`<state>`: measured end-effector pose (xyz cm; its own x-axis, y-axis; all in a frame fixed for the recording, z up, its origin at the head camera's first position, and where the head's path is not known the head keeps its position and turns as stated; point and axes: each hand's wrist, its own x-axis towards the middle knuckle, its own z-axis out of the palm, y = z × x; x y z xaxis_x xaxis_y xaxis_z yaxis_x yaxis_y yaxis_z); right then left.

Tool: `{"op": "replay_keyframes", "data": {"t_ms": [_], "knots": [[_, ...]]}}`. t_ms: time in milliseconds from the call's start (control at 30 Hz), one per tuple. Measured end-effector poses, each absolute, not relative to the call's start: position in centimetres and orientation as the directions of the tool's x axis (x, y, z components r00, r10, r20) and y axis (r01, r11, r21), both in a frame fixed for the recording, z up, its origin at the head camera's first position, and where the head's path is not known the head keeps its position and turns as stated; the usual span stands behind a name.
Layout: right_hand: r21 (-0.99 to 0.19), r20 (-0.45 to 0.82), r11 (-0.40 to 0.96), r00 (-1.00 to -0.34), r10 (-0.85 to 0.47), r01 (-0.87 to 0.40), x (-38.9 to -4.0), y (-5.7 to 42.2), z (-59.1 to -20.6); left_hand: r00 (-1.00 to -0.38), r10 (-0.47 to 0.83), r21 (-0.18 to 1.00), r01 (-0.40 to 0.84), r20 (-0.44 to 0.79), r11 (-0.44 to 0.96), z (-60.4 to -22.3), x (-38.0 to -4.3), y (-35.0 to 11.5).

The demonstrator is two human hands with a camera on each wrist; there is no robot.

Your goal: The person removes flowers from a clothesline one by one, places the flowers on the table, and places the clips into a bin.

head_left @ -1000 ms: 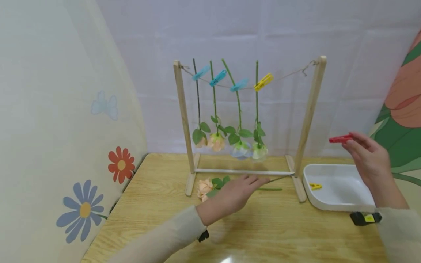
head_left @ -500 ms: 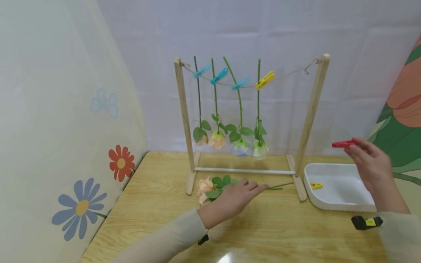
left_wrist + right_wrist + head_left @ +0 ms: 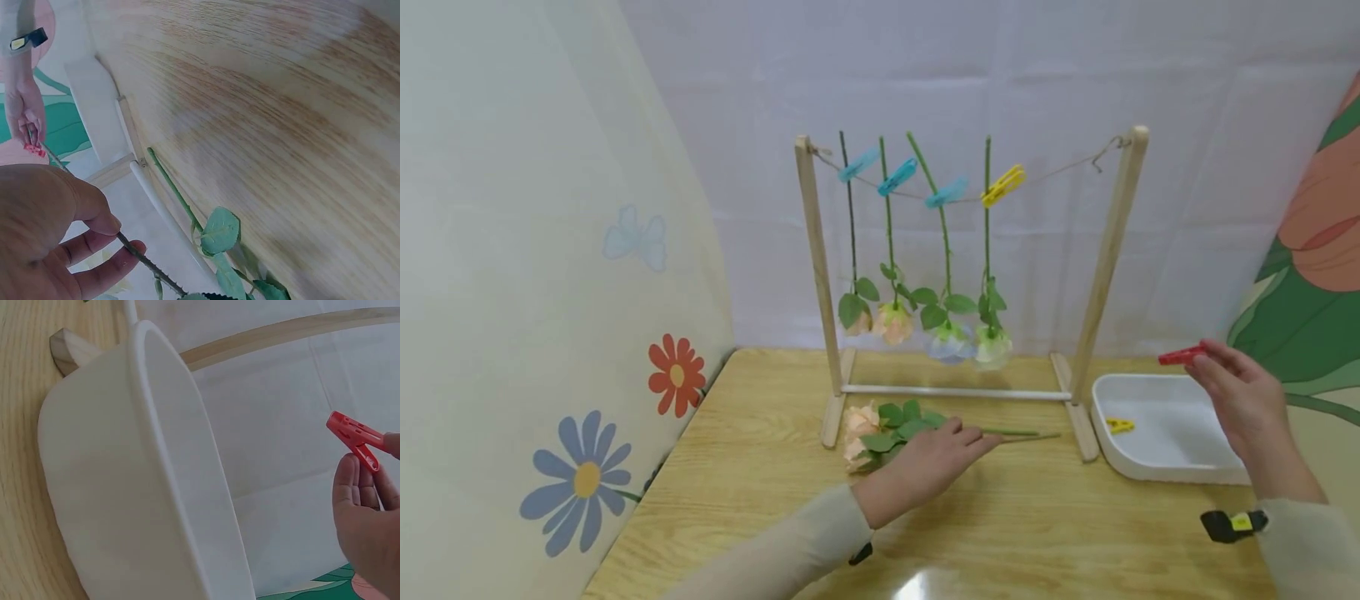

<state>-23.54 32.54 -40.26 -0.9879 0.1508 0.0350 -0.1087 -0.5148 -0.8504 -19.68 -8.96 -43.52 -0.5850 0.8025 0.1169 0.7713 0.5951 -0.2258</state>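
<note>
In the head view my left hand (image 3: pixel 925 467) is low over the wooden table, left of centre. Its thumb and fingers pinch the dark, thorny stem (image 3: pixel 150 265) of an artificial rose. Another rose, with a green stem (image 3: pixel 175 187), lies on the table just behind it; their peach blooms (image 3: pixel 861 433) and leaves overlap at the left. My right hand (image 3: pixel 1247 404) is raised over the white tray at the right and pinches a red clothespin (image 3: pixel 356 436) by its handle ends. The clothespin's tip points left, with nothing in it.
Behind stands a wooden frame (image 3: pixel 1108 267) with a string across its top. Several roses hang upside down from it by blue clothespins (image 3: pixel 897 177) and a yellow clothespin (image 3: pixel 1003 186). Another yellow clothespin (image 3: pixel 1120 426) lies in the white tray (image 3: pixel 1172 473), beside the frame's right foot.
My left hand has lowered the dark-stemmed rose, its stem end coming down and towards me beside the green stem. My right hand has sunk closer to the tray with the red clothespin.
</note>
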Motion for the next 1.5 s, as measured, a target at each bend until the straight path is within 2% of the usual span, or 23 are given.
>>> {"op": "replay_keyframes", "data": {"t_ms": [167, 367, 600, 700, 900, 1033, 1300, 1500], "knots": [[-0.900, 0.014, -0.426, -0.985, 0.170, -0.087, -23.4, 32.9, -41.3, -0.578, 0.810, -0.284, 0.764, 0.100, 0.580, -43.9, -19.8, -8.8], [-0.979, -0.023, -0.202, -0.981, 0.191, -0.017, -23.3, 33.6, -42.6, -0.575, 0.815, -0.315, 0.762, 0.073, 0.565, -44.7, -20.0, -8.5], [-0.998, -0.011, -0.061, -0.979, 0.201, -0.001, -23.1, 34.3, -43.6, -0.580, 0.813, -0.320, 0.763, 0.041, 0.561, -45.0, -20.1, -8.2], [-0.998, -0.015, 0.057, -0.977, 0.213, 0.028, -23.1, 34.3, -43.7, -0.579, 0.815, -0.334, 0.762, 0.031, 0.555, -45.1, -20.1, -8.1], [-0.923, -0.033, 0.370, -0.978, 0.204, 0.109, -23.3, 34.8, -43.9, -0.589, 0.808, -0.339, 0.756, 0.020, 0.560, -45.1, -20.0, -8.0], [-0.854, -0.027, 0.506, -0.981, 0.194, 0.123, -23.4, 34.9, -44.0, -0.593, 0.805, -0.341, 0.754, 0.014, 0.561, -45.2, -20.0, -7.9], [-0.747, -0.008, 0.659, -0.992, 0.126, 0.090, -23.6, 35.0, -44.5, -0.608, 0.794, -0.338, 0.748, -0.001, 0.572, -45.5, -20.3, -7.7], [-0.664, 0.009, 0.746, -0.998, 0.065, 0.043, -23.9, 35.5, -44.6, -0.597, 0.802, -0.314, 0.754, 0.040, 0.577, -45.7, -20.5, -7.7]]}}
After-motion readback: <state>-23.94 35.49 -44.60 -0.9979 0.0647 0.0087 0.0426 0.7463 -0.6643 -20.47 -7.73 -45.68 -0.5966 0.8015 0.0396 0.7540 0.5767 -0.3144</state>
